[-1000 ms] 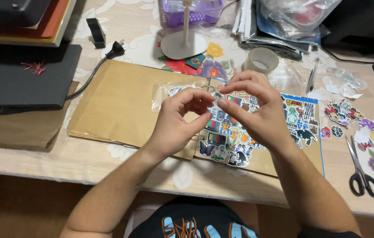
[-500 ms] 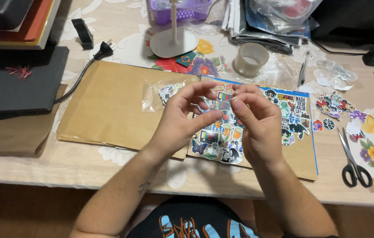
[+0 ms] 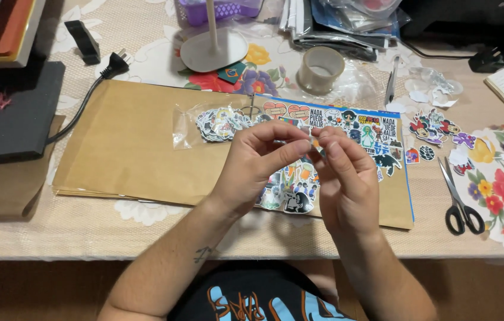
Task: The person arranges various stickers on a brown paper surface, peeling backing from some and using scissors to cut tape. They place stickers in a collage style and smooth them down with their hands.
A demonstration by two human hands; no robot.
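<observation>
A table [image 3: 73,229] fills the view, covered in a pale lace-patterned cloth [image 3: 145,53] with bright printed flowers at 3 o'clock and 12 o'clock. Below its front edge, at 7 o'clock, a brown floor [image 3: 38,291] lies in shadow. Light falls evenly from above.

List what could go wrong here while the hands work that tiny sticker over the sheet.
1. The small sticker is pinched only at the fingertips of the left hand and right hand; it may tear or fold onto itself.
2. If dropped, it could get lost among the printed sticker sheet below.
3. Open scissors lie near the right forearm.
</observation>
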